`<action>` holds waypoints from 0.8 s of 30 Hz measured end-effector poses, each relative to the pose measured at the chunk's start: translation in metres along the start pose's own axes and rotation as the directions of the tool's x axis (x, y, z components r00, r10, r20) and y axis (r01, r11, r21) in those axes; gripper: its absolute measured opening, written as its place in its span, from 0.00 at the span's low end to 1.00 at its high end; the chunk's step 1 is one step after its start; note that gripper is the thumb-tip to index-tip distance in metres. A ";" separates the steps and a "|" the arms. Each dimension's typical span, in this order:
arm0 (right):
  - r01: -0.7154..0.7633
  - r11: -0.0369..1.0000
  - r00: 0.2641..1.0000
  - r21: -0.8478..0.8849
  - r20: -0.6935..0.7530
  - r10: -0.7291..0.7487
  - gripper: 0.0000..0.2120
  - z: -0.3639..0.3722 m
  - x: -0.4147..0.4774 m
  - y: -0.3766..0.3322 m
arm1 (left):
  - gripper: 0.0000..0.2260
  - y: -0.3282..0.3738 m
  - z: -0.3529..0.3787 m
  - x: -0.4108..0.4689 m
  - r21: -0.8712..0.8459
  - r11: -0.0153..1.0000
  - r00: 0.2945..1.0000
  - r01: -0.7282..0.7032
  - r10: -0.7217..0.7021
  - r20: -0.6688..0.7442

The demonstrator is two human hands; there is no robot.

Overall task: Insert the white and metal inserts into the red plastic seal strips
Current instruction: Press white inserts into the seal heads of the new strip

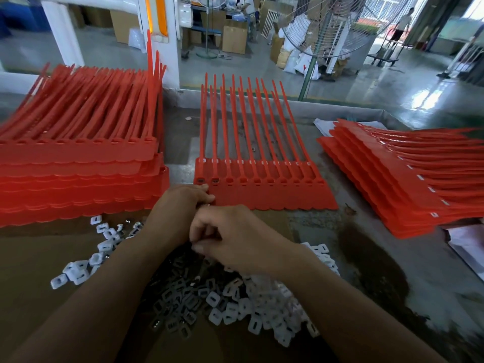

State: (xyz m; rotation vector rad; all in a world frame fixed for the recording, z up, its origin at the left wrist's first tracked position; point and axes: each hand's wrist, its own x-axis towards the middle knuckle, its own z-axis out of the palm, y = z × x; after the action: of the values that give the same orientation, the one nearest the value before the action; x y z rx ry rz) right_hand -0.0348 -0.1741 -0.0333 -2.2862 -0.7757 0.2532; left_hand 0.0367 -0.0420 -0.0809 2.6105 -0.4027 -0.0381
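A red seal strip sheet [275, 197] lies flat at the table's centre, its tails pointing away from me. Two sockets at its left end hold inserts; the others look hollow. My left hand [180, 203] grips the sheet's near left corner with curled fingers. My right hand [230, 237] hovers just below it, fingers curled as if pinching something small that I cannot make out. A heap of white and metal inserts [235, 305] spreads on the table under my forearms.
A tall stack of red strip sheets [78, 163] stands at the left. Another fanned stack [408, 184] lies at the right, over white paper [468, 247]. A standing fan [340, 24] rises beyond the table's far edge.
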 end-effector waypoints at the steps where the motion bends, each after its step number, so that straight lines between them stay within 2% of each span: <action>1: -0.014 1.000 0.999 0.022 -0.029 0.014 0.03 -0.004 0.001 0.001 | 0.15 0.000 -0.001 -0.004 0.023 0.999 0.999 -0.041 0.042 -0.028; 3: -0.043 0.998 0.995 0.042 -0.090 0.046 0.04 -0.012 0.002 0.005 | 0.11 0.002 -0.002 -0.014 0.002 0.995 0.985 -0.102 0.102 -0.139; 6: -0.094 0.987 0.976 0.131 -0.185 0.117 0.09 -0.022 0.002 0.012 | 0.11 0.004 -0.001 -0.017 -0.014 0.994 0.973 -0.107 0.102 -0.205; 9: -0.132 0.975 0.949 0.178 -0.262 0.176 0.10 -0.029 0.002 0.018 | 0.12 0.004 -0.001 -0.015 0.009 0.997 0.971 -0.079 0.078 -0.225; 12: -0.209 0.969 0.922 0.132 -0.302 0.240 0.07 -0.032 0.003 0.027 | 0.12 0.003 0.000 -0.017 0.005 0.997 0.971 -0.073 0.072 -0.229; 16: -0.229 0.948 0.887 0.221 -0.354 0.297 0.06 -0.036 0.009 0.039 | 0.12 0.004 0.000 -0.016 0.003 0.997 0.968 -0.084 0.082 -0.238; 18: -0.241 0.949 0.883 0.205 -0.360 0.302 0.07 -0.039 0.016 0.041 | 0.12 0.004 0.000 -0.017 -0.001 0.997 0.969 -0.081 0.078 -0.233; 20: -0.266 0.957 0.881 0.116 -0.374 0.290 0.08 -0.042 0.025 0.043 | 0.12 0.004 0.000 -0.016 -0.009 0.997 0.971 -0.079 0.075 -0.226; 22: -0.293 0.956 0.879 0.015 -0.390 0.275 0.05 -0.045 0.035 0.047 | 0.12 0.005 -0.001 -0.017 -0.015 0.997 0.971 -0.081 0.076 -0.225; 24: -0.315 0.949 0.865 0.002 -0.410 0.288 0.04 -0.047 0.045 0.052 | 0.12 0.005 -0.001 -0.017 -0.017 0.996 0.971 -0.083 0.077 -0.227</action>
State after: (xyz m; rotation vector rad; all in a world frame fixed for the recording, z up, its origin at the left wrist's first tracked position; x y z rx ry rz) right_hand 0.0431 -0.2039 -0.0324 -2.4026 -0.2121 -0.1130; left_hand 0.0188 -0.0410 -0.0784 2.5340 -0.4220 0.2769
